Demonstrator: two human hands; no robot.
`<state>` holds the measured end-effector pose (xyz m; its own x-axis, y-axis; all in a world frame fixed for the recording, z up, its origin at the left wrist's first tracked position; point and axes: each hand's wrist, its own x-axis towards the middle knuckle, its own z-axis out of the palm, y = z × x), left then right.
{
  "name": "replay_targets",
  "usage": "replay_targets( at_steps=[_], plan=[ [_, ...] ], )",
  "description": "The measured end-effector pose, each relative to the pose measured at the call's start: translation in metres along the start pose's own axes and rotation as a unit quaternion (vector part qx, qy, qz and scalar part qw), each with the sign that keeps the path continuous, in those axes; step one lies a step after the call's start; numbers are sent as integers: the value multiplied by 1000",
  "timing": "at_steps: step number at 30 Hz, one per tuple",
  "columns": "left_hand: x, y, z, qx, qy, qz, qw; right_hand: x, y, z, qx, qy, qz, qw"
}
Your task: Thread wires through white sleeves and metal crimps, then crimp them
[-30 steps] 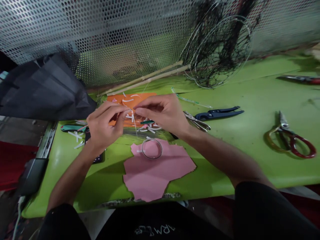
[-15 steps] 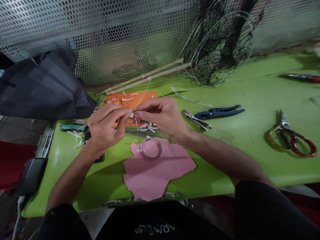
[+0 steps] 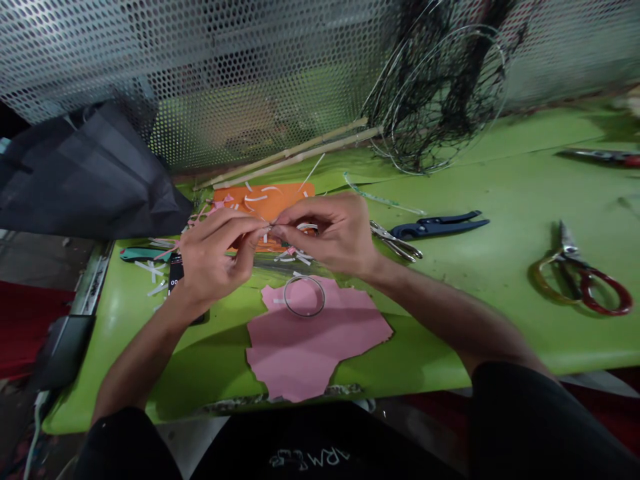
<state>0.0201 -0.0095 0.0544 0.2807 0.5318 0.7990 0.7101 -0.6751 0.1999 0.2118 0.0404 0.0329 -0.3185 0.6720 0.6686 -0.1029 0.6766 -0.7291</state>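
Observation:
Before me my left hand (image 3: 215, 247) pinches with thumb and fingertips at something tiny that I cannot make out. Fingertip to fingertip with it, my right hand (image 3: 330, 233) is closed in a pinch too. A thin white strip (image 3: 313, 171) sticks up beyond the right hand, its lower end hidden behind the fingers. Under and behind the hands lies an orange sheet (image 3: 285, 197) strewn with white paper scraps. Nearer to me, a round clear ring (image 3: 324, 300) rests on a torn piece of pink paper (image 3: 310, 353).
To the right lie dark blue pruners (image 3: 440, 225), a silver folding tool (image 3: 397, 241), red-handled scissors (image 3: 575, 267) and pliers (image 3: 600, 155). Behind stand a black net with wire hoops (image 3: 435, 93) and bamboo sticks (image 3: 300, 155). A green-handled cutter (image 3: 140, 254), phone (image 3: 175, 270) and black bag (image 3: 90, 177) are left.
The white strip has shifted right and leans more. Its lower part, which hung below the fingers, no longer shows. My right hand has moved slightly right and turned.

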Motion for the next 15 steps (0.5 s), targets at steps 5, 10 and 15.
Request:
replay_targets(
  at_steps=[5,10,15],
  plan=[
    [3,3,-4,-57,-33,-75,995,-2,2,-3,-142,10,-144,979],
    [6,1,-7,-125,-84,-141,978,-5,17,-11,-270,-46,-229,934],
    [9,-1,-7,-180,-141,-202,952,7,6,-26,-289,-218,-240,901]
  ],
)
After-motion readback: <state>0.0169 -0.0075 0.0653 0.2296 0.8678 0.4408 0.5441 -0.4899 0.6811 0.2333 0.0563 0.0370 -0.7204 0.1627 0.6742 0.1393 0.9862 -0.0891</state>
